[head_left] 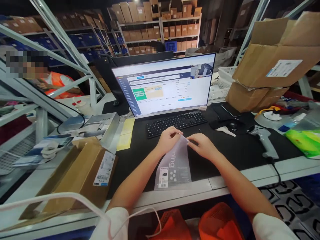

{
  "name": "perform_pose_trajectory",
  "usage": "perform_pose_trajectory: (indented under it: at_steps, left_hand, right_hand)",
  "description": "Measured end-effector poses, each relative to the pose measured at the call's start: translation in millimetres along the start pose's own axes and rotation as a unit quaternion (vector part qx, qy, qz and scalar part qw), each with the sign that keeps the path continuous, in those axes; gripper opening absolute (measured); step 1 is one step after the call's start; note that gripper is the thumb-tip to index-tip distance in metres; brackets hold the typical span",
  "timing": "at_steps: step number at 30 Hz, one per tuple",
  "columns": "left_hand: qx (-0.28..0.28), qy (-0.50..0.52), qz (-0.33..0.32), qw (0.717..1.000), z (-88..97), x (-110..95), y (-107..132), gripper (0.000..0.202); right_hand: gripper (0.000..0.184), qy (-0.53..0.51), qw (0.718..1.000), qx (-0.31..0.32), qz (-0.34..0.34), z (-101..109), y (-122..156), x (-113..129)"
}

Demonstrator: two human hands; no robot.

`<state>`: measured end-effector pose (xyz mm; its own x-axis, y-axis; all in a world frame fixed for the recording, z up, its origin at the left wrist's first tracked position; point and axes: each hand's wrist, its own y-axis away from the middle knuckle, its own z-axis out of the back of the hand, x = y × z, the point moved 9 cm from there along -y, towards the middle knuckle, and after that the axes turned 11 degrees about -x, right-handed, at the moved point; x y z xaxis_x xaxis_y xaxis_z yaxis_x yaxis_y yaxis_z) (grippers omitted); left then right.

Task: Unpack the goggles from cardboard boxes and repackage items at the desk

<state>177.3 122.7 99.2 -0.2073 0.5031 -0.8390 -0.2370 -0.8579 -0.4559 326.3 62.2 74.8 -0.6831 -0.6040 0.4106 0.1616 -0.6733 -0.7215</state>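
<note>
A translucent plastic bag (178,166) with white lettering and a product label (163,177) hangs from my fingers over the front edge of the black desk mat. My left hand (169,139) pinches the bag's upper left corner between thumb and fingers. At the upper right corner, my right hand (202,145) also pinches the bag. Just beyond both hands lies a black keyboard (176,124). What, if anything, is inside the bag cannot be made out.
An opened cardboard box (72,173) stands at the left, near yellow paper (125,134). Behind the keyboard is a lit monitor (167,86). A barcode scanner (264,141) and a mouse (232,125) lie at the right, below stacked cartons (272,60). A person in an orange vest (58,81) sits at far left.
</note>
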Motion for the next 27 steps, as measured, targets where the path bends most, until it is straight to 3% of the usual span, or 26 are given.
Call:
perform_pose_trajectory:
  at_steps: [6,11,13,15,17,20,23,27]
  left_hand:
    - [-0.006,-0.065,-0.027,0.997,4.2,-5.7,-1.1,0.019]
    - [-0.008,-0.107,-0.032,0.994,13.1,-3.6,-2.7,0.022]
    - [-0.045,-0.146,-0.083,0.985,19.7,-14.9,-1.2,0.018]
    - [-0.074,-0.218,-0.185,0.955,19.6,-38.5,7.1,0.029]
    - [-0.054,-0.294,-0.283,0.911,6.3,-59.7,21.4,0.040]
    - [0.023,-0.349,-0.339,0.873,-18.7,-69.2,40.1,0.021]
    - [0.036,-0.351,-0.335,0.874,-26.0,-67.3,44.9,0.013]
    - [0.049,-0.365,-0.317,0.874,-19.8,-62.7,36.8,0.016]
  right_hand:
    - [0.019,0.000,0.998,-0.065,-0.004,10.9,1.2,-5.8]
    - [0.020,0.001,0.998,-0.060,-0.031,11.5,2.0,-10.9]
    - [0.023,-0.001,0.998,-0.060,-0.025,11.5,2.5,-8.7]
    - [0.023,0.003,0.998,-0.059,-0.009,12.1,2.5,-3.2]
    - [0.023,0.015,0.999,-0.049,0.013,10.8,2.6,5.5]
    - [0.024,0.037,0.998,-0.036,0.046,7.8,4.2,19.1]
    - [0.023,0.046,0.995,-0.045,0.072,7.6,6.2,27.6]
    - [0.020,0.061,0.995,-0.037,0.072,7.8,5.6,22.0]
